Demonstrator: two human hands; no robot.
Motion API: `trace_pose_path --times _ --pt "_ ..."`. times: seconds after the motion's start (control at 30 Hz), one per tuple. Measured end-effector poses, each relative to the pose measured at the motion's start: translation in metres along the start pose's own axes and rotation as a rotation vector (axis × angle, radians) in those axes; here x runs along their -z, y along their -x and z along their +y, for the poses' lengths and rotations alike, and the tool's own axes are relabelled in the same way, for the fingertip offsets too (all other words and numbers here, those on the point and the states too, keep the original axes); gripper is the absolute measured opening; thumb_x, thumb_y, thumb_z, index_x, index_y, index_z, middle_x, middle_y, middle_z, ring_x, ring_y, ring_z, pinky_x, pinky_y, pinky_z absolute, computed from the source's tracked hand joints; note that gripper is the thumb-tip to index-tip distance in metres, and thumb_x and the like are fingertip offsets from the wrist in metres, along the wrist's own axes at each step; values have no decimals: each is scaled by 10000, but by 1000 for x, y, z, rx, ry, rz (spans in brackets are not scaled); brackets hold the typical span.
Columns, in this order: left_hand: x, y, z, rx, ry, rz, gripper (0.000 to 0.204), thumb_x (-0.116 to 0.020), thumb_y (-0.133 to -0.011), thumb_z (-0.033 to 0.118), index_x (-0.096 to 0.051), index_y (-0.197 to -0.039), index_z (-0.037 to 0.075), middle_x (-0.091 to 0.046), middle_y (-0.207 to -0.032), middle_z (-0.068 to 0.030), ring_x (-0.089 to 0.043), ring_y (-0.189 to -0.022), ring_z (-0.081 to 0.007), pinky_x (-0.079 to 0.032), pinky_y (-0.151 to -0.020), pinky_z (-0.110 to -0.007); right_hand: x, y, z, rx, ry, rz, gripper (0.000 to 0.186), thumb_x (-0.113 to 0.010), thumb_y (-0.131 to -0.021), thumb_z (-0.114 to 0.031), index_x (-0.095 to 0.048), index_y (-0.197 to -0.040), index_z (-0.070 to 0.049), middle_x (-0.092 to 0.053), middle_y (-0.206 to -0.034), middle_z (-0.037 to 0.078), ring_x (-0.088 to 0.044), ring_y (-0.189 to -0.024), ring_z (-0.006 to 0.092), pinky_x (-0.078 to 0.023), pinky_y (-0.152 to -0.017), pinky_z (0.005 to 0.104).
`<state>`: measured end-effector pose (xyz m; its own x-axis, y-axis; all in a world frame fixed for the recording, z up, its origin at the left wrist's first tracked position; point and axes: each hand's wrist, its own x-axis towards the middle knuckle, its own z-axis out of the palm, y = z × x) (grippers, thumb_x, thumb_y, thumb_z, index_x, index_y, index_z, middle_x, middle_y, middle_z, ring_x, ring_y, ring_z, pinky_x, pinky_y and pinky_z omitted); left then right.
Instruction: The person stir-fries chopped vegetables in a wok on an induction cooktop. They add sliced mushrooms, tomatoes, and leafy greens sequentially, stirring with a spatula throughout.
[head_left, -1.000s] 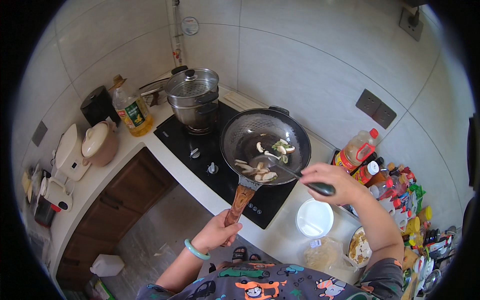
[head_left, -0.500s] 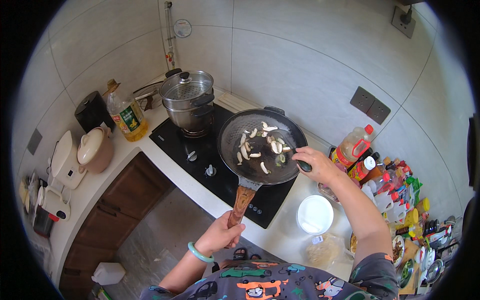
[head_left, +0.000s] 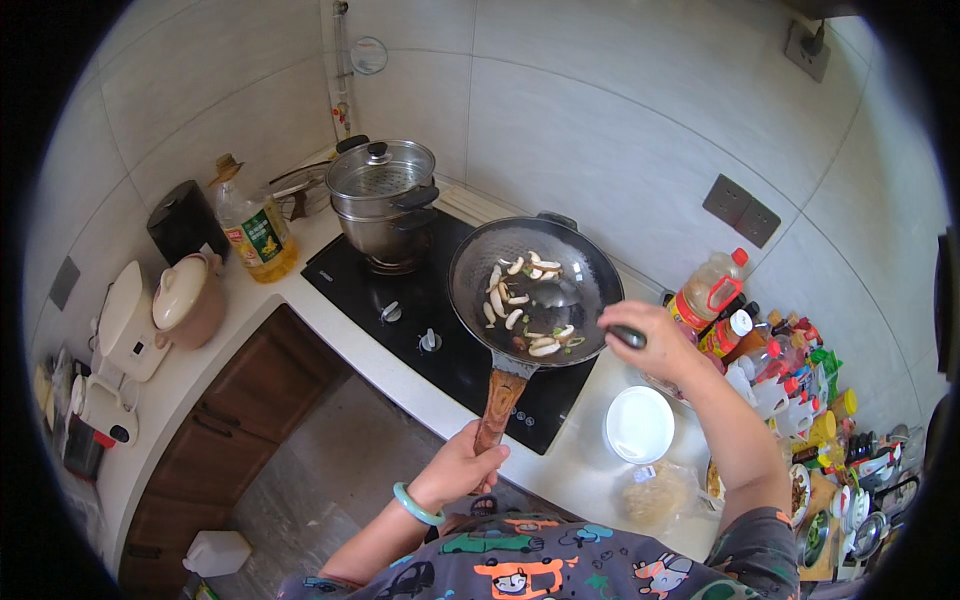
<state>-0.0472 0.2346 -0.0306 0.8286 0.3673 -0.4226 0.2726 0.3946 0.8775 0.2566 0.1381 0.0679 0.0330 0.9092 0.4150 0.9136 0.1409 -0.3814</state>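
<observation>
A dark wok (head_left: 515, 310) sits on the black cooktop (head_left: 420, 390), holding sliced mushrooms (head_left: 497, 298) and small green pieces. My left hand (head_left: 470, 460) is closed round its wooden handle (head_left: 501, 400) near the front edge. At the right rim, my right hand (head_left: 640, 335) grips the dark handle of a metal ladle (head_left: 555, 294), whose head rests in the wok among the food. A white bowl (head_left: 639, 424) stands on the counter below my right hand, with a plastic bag of pale food (head_left: 655, 495) in front of it.
A lidded steel steamer (head_left: 380, 190) stands on the back left burner. On the left counter are an oil bottle (head_left: 258, 240), a pink lidded pot (head_left: 185, 310), a white appliance (head_left: 135, 325) and a kettle. Many bottles and jars (head_left: 770, 370) line the right side below wall sockets.
The mushrooms have been spread and shifted about in the wok by the ladle in my right hand. My left hand still grips the handle, now a little farther right.
</observation>
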Motion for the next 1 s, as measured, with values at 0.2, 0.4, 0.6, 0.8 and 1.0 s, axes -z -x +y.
trace_pose_path --times 0.2,0.4,0.6,0.8,1.0 --pt "3 1 -1 -4 7 4 227 -598 -955 191 -463 -1088 67 -519 -684 20 -496 -530 -58 -413 -455 -204 -41 -31 43 -389 -51 489 202 -690 -807 -103 -686 -993 -26 -708 -932 139 -682 -825 220 -523 -777 316" --pt "3 2 3 6 -23 4 223 -597 -956 195 -463 -1078 65 -518 -681 19 -494 -528 -60 -409 -452 -207 -71 -48 45 -359 -349 329 220 -701 -829 -141 -687 -1026 -42 -713 -957 90 -664 -864 155 -512 -802 281" --pt "2 2 5 13 -17 10 219 -598 -955 191 -464 -1067 60 -511 -687 17 -488 -532 -63 -405 -449 -211 0 -19 -16 157 -148 -197 283 -726 -786 -59 -675 -1063 -74 -659 -1128 150 -658 -999 312 -531 -856 371" --pt "2 1 0 25 4 32 229 -600 -953 184 -462 -1079 52 -499 -695 16 -477 -535 -66 -392 -442 -219 71 15 -45 144 -88 -374 325 -730 -777 -54 -665 -1093 -98 -632 -1176 161 -655 -995 323 -546 -824 378" --pt "-1 0 2 52 -23 15 240 -599 -951 176 -465 -1105 51 -508 -703 18 -465 -537 -58 -381 -442 -214 36 18 -3 99 -79 -401 357 -720 -764 -64 -653 -1113 -95 -603 -1228 172 -624 -1059 344 -526 -887 401"
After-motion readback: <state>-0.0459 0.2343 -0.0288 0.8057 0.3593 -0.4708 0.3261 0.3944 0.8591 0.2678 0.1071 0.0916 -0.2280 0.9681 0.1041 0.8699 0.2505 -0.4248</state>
